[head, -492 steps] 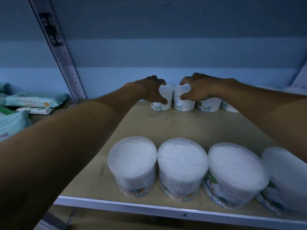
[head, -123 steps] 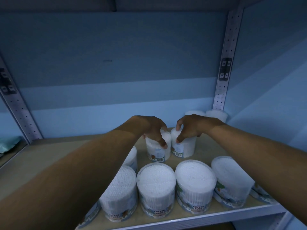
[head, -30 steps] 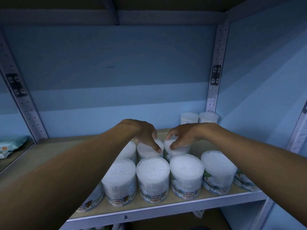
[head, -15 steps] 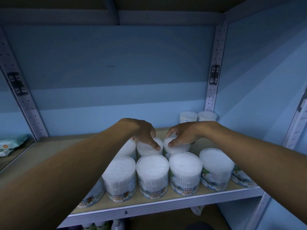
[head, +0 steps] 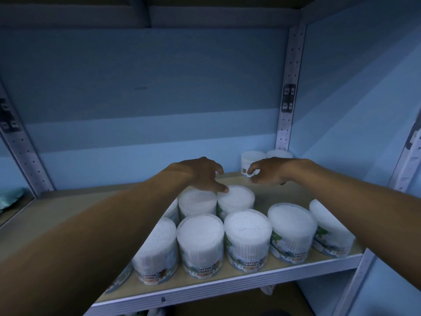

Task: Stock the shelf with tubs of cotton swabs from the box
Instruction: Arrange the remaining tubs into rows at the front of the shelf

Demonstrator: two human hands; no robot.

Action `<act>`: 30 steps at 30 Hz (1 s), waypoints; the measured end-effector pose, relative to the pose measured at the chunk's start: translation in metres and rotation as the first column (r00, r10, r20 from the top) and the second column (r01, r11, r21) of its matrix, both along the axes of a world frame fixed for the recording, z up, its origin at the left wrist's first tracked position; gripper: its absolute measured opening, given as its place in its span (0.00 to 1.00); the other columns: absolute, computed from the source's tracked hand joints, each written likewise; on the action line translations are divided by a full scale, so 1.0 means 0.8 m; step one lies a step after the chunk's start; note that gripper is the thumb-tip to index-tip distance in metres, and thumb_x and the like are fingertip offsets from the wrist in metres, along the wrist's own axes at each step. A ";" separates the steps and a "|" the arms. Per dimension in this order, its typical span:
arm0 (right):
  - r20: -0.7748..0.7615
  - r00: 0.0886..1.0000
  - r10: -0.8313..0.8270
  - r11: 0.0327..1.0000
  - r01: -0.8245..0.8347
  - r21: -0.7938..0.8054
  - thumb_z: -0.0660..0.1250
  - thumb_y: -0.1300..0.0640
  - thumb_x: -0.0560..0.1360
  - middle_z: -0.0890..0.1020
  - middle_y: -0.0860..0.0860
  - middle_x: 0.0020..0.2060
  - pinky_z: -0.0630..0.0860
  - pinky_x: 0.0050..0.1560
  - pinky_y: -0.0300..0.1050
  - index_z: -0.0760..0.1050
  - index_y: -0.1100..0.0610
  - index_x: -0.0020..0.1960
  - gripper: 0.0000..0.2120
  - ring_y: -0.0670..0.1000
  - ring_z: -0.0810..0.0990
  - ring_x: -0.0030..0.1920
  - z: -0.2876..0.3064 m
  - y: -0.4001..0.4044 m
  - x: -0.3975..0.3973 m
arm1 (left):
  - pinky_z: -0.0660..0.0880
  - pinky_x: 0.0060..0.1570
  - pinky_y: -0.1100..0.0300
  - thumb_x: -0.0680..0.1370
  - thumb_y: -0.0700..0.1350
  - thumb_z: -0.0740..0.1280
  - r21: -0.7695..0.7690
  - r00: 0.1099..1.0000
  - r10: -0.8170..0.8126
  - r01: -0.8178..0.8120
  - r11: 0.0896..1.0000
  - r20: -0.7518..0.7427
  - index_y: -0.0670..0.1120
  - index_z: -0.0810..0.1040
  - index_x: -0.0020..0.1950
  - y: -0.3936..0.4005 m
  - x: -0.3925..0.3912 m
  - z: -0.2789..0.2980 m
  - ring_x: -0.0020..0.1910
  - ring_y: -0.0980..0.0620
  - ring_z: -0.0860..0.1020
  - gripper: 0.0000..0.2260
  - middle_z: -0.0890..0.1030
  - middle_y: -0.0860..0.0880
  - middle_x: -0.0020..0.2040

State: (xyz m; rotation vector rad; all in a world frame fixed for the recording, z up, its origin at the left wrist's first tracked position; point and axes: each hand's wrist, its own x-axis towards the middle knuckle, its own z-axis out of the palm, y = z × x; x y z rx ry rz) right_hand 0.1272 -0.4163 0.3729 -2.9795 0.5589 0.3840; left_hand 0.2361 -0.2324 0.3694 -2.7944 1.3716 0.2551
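Setting: blue-walled store bay, tan board shelf (head: 75, 208) on perforated grey metal uprights (head: 287, 92).
Stock, front row: clear round plastic tubs of white cotton swabs (head: 247, 238), labels reading COTTON BUDS, standing side by side at the shelf lip.
Stock, second row: two like tubs (head: 237, 198) touching each other just behind the front row; a third partly hidden at left.
Stock, back corner: two more tubs (head: 252, 159) against the rear wall by the right upright.
My left hand (head: 200, 175): fingers spread and loose, holding nothing, thumb tip on the lid of a second-row tub.
My right hand (head: 267, 172): fingers loosely curled, empty, hovering just above the shelf beside the pair.
Step in hand: releasing the pair just set down, I judge.
Next move: withdraw both arms without knocking the front row, fetch more from the box, which is out of view.
Change from half a second ago: both hands then cupped the two lids; now they have lifted and parted.
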 end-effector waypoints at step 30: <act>0.197 0.963 -0.183 0.981 0.192 -0.026 0.63 0.40 0.79 0.62 0.56 0.77 0.66 0.71 0.48 0.56 0.49 0.80 0.35 0.58 0.65 0.74 -0.054 -0.219 0.114 | 0.66 0.71 0.48 0.73 0.66 0.69 -0.104 0.998 -0.036 0.041 0.994 0.052 0.50 0.59 0.79 -0.262 0.125 -0.066 0.74 0.45 0.65 0.40 0.63 0.47 0.77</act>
